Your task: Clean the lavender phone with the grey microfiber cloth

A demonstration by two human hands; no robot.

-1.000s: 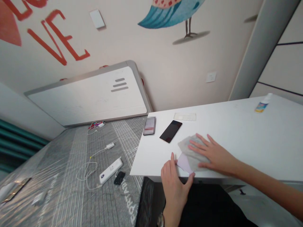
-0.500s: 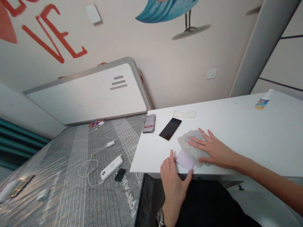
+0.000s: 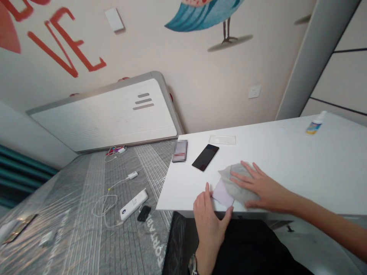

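My right hand (image 3: 262, 186) lies flat, fingers spread, on a grey cloth (image 3: 235, 182) near the front edge of a white table (image 3: 301, 160). Under the cloth sits a pale lilac flat card or device (image 3: 222, 194). My left hand (image 3: 209, 219) steadies that lilac piece at the table's edge, thumb and forefinger pressed against its two sides. A black phone (image 3: 205, 157) lies face up just beyond the cloth, and a clear phone case (image 3: 223, 139) lies behind it.
A small blurred dark object (image 3: 180, 151) sits at the table's left corner. A spray bottle (image 3: 314, 123) stands far right. Left of the table is a wrapped mattress (image 3: 86, 214) with a white power bank (image 3: 133, 205), cables and a small black item (image 3: 143, 214).
My right hand and the cloth have slid slightly over the lilac piece, first left and then back right. My left hand has stayed at the table's edge.
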